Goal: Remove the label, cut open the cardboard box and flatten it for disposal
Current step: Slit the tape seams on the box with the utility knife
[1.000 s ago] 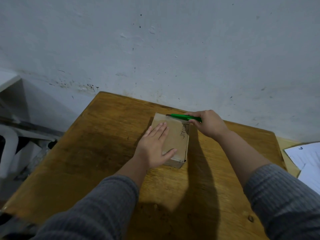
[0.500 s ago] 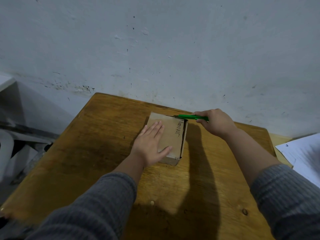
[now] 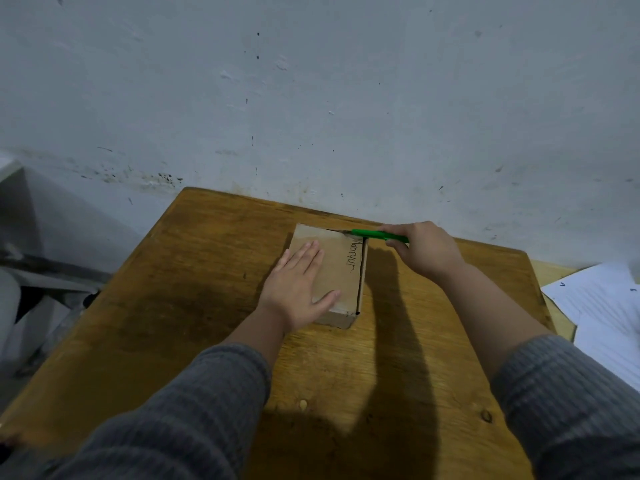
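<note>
A small brown cardboard box (image 3: 341,271) lies flat on the wooden table (image 3: 194,306), near the wall. Handwriting runs along its right side, and a dark slit shows along its right top edge. My left hand (image 3: 299,289) presses flat on the box top with straight fingers. My right hand (image 3: 424,251) grips a green cutter (image 3: 372,234) at the box's far right corner. The blade tip touches the far edge of the box top.
A stained grey wall (image 3: 311,116) rises right behind the table. White papers (image 3: 602,306) lie on a lighter surface at the right. White furniture parts (image 3: 20,289) stand to the left, below table level.
The cutter has shifted along the box's far edge toward its right corner, and the slit along the right side shows more plainly. My left hand stays pressed on the box.
</note>
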